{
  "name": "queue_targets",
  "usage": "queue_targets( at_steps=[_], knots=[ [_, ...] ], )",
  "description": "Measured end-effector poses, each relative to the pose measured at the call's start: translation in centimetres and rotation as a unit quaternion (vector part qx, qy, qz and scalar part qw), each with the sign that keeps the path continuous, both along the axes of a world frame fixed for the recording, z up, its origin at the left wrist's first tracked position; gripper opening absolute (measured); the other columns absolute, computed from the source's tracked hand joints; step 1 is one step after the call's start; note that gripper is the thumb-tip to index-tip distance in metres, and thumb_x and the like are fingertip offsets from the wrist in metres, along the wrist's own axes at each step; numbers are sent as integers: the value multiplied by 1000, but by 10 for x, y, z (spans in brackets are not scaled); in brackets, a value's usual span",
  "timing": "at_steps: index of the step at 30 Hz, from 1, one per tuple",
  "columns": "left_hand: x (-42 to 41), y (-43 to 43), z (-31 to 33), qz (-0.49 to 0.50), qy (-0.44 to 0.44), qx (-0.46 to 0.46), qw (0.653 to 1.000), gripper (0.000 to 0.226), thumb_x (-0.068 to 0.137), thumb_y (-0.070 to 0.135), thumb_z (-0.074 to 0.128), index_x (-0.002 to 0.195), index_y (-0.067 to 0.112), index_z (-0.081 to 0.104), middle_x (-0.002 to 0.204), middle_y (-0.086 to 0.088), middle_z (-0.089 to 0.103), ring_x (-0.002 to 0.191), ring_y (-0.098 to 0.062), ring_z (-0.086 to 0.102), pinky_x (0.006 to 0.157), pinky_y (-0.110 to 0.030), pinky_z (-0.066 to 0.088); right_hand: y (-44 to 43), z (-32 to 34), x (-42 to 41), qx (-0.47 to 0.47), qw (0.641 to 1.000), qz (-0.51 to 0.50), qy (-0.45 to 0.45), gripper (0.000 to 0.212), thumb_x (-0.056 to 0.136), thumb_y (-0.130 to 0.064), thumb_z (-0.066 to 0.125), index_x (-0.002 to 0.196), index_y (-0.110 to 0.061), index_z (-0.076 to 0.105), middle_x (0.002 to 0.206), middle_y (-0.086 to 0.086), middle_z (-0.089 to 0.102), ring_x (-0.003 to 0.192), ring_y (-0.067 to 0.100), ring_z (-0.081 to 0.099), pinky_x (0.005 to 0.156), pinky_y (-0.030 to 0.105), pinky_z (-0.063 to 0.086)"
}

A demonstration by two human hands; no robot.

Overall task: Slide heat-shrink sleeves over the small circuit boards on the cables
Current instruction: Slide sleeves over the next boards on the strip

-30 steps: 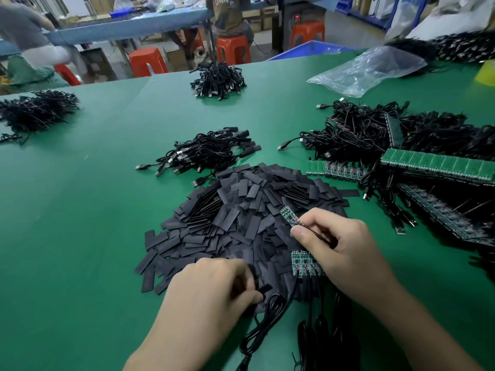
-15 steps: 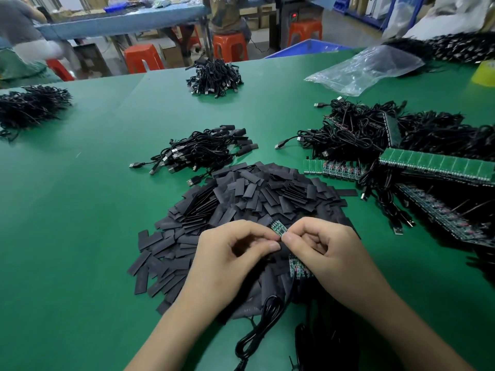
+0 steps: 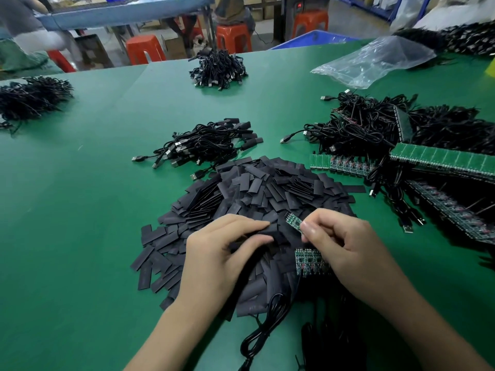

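- Both hands sit low over the sleeve pile (image 3: 267, 188), fingers curled.
- the left hand (image 3: 227, 253) pinches one black sleeve (image 3: 269, 228); the right hand (image 3: 345, 245) pinches a small circuit board (image 3: 293, 221), tip just beside that sleeve.
- a strip of boards (image 3: 308, 259) lies under the right hand, and a cable bundle (image 3: 209, 145) beyond the left.

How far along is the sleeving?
Done: the cable bundle behind the sleeve pile shows black sleeved ends. In hand: the right hand pinches a bare board; the left hand holds a sleeve beside it, not yet on. Left: a row of bare boards under the right hand, plus more board strips in the cable tangle at right.
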State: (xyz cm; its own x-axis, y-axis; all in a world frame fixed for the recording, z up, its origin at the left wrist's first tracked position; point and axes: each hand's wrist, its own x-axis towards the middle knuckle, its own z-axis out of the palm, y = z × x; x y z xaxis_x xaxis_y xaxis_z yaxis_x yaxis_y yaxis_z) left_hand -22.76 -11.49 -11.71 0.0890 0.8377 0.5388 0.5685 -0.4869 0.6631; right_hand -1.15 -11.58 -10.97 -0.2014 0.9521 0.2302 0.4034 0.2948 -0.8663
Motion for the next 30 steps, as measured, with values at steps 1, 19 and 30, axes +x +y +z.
queue_targets(
  at_steps=[1,19,30],
  knots=[
    [0,1,0,2,-10,-8,1000,13,81,19,84,94,17,83,93,11,75,88,-4,71,81,-13,50,0,0,0,0,1000,5,-16,28,101,-33,57,75,-24,60,52,-11,40,47,4,33,47,18,25],
    [1,3,0,-8,-32,-27,999,17,79,20,84,95,17,82,91,13,76,89,-6,71,80,-14,49,-1,3,-3,-16,999,17,-25,30,99,-35,57,71,-26,56,56,-2,44,52,6,36,52,28,31],
    [-3,2,0,-21,3,-8,1000,17,79,15,87,95,16,82,94,9,74,89,-7,70,79,-20,54,-3,1,-3,-17,997,37,-70,27,98,-40,58,76,-26,60,56,5,48,48,11,36,50,38,33]
  ],
)
